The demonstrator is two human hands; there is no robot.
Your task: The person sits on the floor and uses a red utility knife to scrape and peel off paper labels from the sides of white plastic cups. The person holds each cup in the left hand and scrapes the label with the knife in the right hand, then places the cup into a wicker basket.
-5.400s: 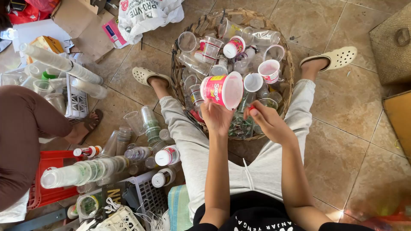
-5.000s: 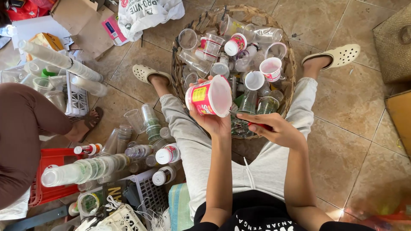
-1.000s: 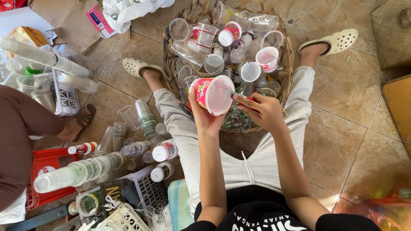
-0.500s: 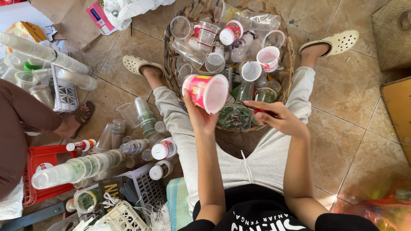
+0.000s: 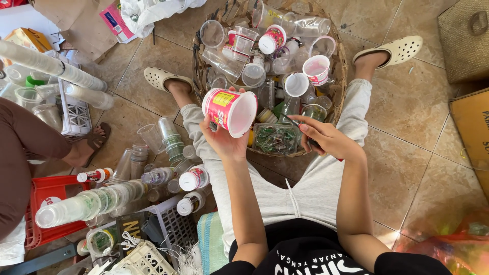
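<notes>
- Pink and white plastic, with a yellow patch on its label, makes up the cup (image 5: 230,111), which is held on its side above the lap, its open mouth turned to the right.
- It is gripped from below by the left hand (image 5: 224,140), whose fingers are curled around the wall.
- A thin dark tool (image 5: 300,129) is pinched in the right hand (image 5: 328,140), fingers pressed together around it, just right of the cup and apart from it; what kind of tool it is cannot be told.
- A woven basket (image 5: 196,63) full of clear and white cups is set on the tiled floor between the outstretched legs, just beyond both hands.
- Stacked clear cups (image 5: 86,203) and small bottles are laid at the left, over a red crate (image 5: 46,188).
- Another person's leg in brown cloth (image 5: 20,147) is seen at the far left.
</notes>
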